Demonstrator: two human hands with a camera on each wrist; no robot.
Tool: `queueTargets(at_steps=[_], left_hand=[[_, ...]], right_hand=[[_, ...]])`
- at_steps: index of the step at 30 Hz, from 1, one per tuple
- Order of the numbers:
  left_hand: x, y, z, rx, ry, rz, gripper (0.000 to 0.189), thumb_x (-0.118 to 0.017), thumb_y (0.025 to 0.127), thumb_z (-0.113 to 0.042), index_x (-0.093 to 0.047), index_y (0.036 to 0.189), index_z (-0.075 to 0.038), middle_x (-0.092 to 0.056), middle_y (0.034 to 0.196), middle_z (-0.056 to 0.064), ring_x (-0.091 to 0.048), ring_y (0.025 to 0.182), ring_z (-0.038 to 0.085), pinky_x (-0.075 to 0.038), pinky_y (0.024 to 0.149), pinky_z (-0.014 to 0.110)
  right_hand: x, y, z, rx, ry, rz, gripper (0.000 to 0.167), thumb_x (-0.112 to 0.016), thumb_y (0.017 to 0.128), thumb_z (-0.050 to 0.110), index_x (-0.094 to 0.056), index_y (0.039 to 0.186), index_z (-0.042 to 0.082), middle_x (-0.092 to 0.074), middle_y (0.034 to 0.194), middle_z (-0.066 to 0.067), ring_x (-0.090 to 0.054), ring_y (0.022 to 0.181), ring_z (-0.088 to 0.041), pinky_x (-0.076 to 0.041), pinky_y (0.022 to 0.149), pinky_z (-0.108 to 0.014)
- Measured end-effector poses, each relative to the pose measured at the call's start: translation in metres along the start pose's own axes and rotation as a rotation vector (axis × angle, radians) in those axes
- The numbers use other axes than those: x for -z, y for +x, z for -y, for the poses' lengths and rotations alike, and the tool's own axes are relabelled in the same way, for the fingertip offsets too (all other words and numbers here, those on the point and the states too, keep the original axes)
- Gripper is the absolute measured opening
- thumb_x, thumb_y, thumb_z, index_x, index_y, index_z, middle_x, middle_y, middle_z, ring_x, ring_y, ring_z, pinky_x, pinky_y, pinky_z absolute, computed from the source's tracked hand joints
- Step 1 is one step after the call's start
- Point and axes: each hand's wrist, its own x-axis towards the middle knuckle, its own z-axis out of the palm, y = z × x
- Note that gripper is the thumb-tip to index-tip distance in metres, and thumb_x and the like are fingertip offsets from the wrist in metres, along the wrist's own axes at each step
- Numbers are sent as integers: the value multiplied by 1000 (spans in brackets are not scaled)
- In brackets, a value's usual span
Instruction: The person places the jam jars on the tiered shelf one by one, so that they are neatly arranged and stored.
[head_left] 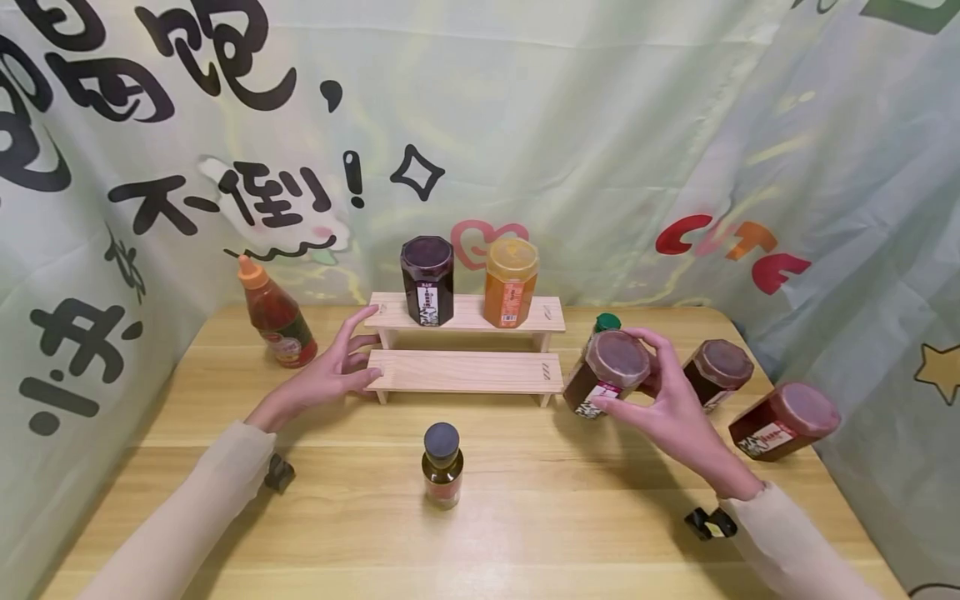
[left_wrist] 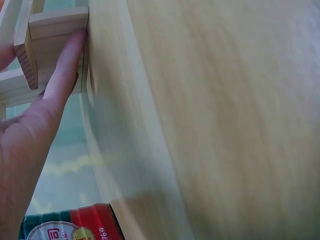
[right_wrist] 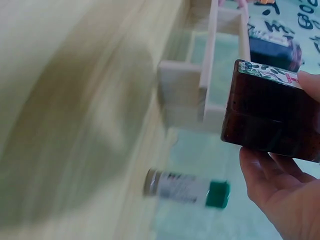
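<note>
My right hand (head_left: 667,408) grips a dark jam jar (head_left: 606,367) with a pale lid, thumb on its label side. The jar is tilted off the table, near the right end of a two-step wooden rack (head_left: 465,371). In the right wrist view, the jar's dark base (right_wrist: 270,112) faces the camera. My left hand (head_left: 326,371) touches the rack's left end, its thumb at the lower step and a finger at the upper one. The left wrist view shows a straight finger (left_wrist: 65,70) along the rack's end. On the upper step stand a dark purple jar (head_left: 427,279) and an orange jar (head_left: 512,283).
A red sauce bottle (head_left: 281,321) with an orange cap stands left of the rack. In front is a small dark-capped bottle (head_left: 442,467). To the right are two more jars, one dark (head_left: 717,375) and one red (head_left: 783,422). A green-capped shaker (right_wrist: 187,187) stands behind the held jar.
</note>
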Motion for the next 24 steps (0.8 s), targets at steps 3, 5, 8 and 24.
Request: queueTargets(at_steps=[3, 5, 8, 24], left_hand=[[0, 1, 0, 0, -18, 6, 99, -69, 108, -5, -4, 174, -40, -21, 170, 35, -33, 150, 62, -63, 91, 47], [1, 1, -1, -2, -23, 10, 99, -69, 107, -4, -4, 174, -39, -21, 170, 35, -33, 150, 62, -63, 91, 48], [1, 0, -1, -12, -21, 16, 100, -68, 107, -3, -3, 174, -37, -20, 170, 36, -32, 150, 63, -60, 97, 50], [3, -1, 1, -5, -34, 28, 102, -69, 106, -2, -2, 174, -38, -18, 172, 35, -30, 151, 63, -56, 102, 57]], right_hand=[[-12, 8, 7, 24, 22, 20, 100, -91, 85, -9, -36, 165, 16, -65, 135, -12, -69, 114, -15, -56, 91, -21], [-21, 15, 10, 41, 42, 36, 100, -91, 85, -8, -36, 164, 15, -66, 135, -13, -69, 115, -16, -56, 92, -22], [-36, 25, 16, 58, 72, 62, 100, -93, 84, -6, -36, 163, 15, -66, 137, -13, -69, 115, -20, -56, 94, -24], [-128, 79, 36, 104, 136, 209, 97, -97, 81, 3, -42, 160, 18, -62, 144, -5, -66, 124, -24, -57, 103, -48]])
